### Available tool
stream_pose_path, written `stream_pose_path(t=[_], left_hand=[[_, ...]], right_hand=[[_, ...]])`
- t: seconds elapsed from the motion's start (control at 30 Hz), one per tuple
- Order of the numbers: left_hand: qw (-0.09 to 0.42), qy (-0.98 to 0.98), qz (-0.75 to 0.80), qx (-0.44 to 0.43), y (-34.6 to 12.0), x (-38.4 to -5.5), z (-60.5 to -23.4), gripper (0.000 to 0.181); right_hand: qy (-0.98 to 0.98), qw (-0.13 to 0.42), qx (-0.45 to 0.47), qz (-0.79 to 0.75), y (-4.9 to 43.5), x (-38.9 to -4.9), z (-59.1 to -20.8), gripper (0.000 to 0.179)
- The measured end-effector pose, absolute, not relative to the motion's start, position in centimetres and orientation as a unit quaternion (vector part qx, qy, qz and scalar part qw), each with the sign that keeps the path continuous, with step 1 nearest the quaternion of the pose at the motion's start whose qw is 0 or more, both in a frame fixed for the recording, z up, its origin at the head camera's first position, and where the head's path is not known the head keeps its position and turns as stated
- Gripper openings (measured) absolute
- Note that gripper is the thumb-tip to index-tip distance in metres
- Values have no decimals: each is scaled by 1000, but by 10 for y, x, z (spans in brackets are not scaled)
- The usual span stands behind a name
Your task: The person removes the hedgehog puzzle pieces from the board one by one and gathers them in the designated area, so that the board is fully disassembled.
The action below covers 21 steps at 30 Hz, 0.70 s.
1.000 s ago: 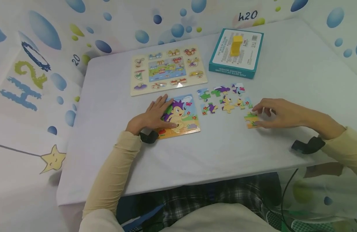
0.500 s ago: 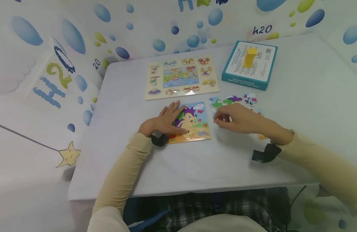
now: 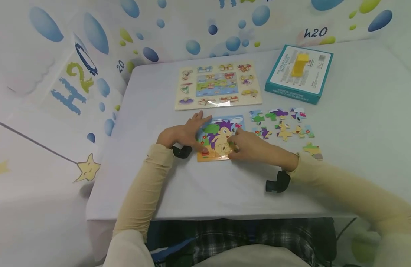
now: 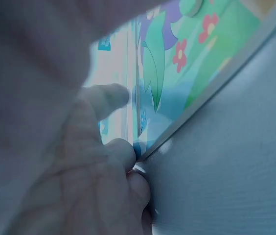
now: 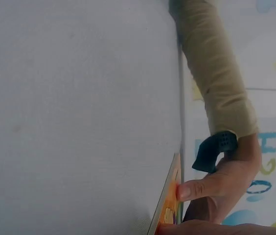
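A puzzle board (image 3: 222, 126) with a purple-haired hedgehog picture lies on the white-covered table. My left hand (image 3: 183, 134) spreads over its left side, the thumb on the lower left of the picture and the index finger near the top edge. In the left wrist view the board's edge (image 4: 196, 115) runs close along the left fingers. My right hand (image 3: 252, 148) is over the board's lower right with bent fingers, thumb and fingertips touching the picture; I cannot tell whether a puzzle piece is between them. Several loose puzzle pieces (image 3: 283, 130) lie in rows just right of the board.
Behind the board lies a larger wooden peg puzzle (image 3: 217, 85). A teal box (image 3: 292, 92) with a yellow block (image 3: 300, 65) on it stands at the back right. The table's front edge (image 3: 222, 218) runs before the person's lap.
My right hand has come away from the lowest loose puzzle piece at the right and moved left onto the board. The left hand stays on the board's left side. The head view has shifted.
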<state>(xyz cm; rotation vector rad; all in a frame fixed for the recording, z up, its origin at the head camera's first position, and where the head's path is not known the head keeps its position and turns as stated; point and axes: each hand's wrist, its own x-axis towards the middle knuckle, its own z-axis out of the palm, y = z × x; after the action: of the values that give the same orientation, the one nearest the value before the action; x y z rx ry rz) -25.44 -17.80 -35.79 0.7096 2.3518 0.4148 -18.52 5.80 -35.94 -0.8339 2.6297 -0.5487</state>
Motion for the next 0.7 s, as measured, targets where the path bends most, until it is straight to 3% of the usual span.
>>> stream_pose_path(t=[0.23, 0.7], left_hand=[[327, 899, 149, 253, -175, -254, -356, 116], [324, 899, 143, 256, -176, -255, -357, 114]], right_hand=[[920, 142, -301, -208, 60, -183, -360, 43], [926, 151, -241, -249, 50, -181, -361, 47]])
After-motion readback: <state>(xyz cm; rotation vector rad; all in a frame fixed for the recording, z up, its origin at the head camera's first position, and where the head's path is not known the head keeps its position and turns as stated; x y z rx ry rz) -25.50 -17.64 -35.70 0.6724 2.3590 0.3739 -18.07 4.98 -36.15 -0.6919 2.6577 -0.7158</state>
